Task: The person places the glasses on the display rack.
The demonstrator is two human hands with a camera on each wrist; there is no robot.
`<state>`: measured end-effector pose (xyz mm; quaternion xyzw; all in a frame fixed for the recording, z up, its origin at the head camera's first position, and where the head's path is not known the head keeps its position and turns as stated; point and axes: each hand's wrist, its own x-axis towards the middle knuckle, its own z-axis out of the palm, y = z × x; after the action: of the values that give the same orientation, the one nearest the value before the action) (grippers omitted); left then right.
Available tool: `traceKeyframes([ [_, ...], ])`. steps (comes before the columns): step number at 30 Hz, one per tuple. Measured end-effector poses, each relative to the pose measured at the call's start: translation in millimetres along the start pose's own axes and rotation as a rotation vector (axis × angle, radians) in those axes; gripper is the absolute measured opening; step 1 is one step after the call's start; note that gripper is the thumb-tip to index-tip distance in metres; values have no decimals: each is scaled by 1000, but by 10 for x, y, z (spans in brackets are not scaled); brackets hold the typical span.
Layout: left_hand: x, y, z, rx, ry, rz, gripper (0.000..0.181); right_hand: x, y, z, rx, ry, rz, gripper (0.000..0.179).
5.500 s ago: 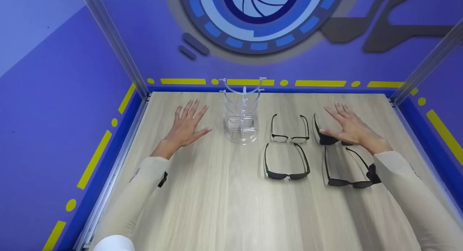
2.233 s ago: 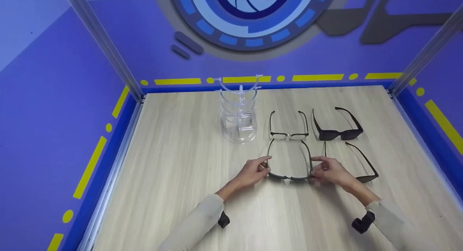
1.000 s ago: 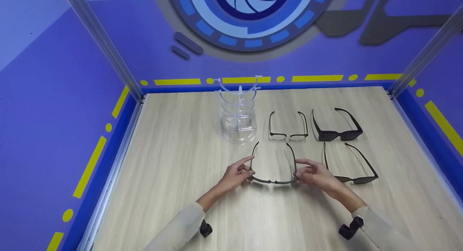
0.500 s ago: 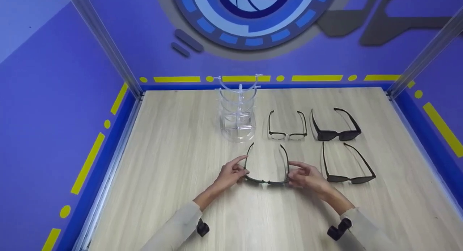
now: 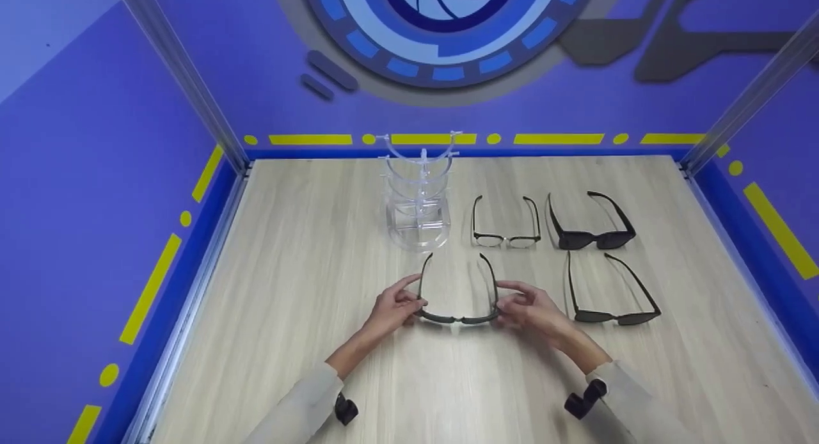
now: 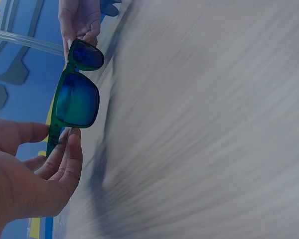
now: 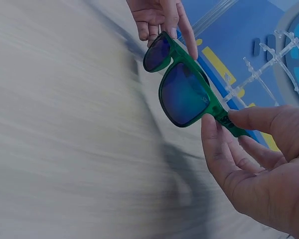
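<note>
blue-green sunglasses lenses (image 6: 79, 102), wrist views only

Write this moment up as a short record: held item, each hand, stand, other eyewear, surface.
Held item: green-framed sunglasses, blue-green lenses, temples unfolded
Left hand: pinches them at one end, near the hinge
Right hand: pinches the opposite end
Stand: clear, tiered, upright, beyond the held pair and slightly left
Other eyewear: all to the right; clear-lens glasses, dark sunglasses beside them, second dark pair nearer the person
Surface: wood-grain table
</note>
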<state>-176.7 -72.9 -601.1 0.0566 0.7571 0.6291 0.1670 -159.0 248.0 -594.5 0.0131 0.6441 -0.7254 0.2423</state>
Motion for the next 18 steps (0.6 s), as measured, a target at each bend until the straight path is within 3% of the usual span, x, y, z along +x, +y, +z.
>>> traceKeyframes([
  [10,-25,12,-134,-61,65,-20,55,143,-47,108,11,-6,-10,62],
  [18,8,136,-270,-62,127,-27,48,279,-228,204,-5,6,-43,54],
])
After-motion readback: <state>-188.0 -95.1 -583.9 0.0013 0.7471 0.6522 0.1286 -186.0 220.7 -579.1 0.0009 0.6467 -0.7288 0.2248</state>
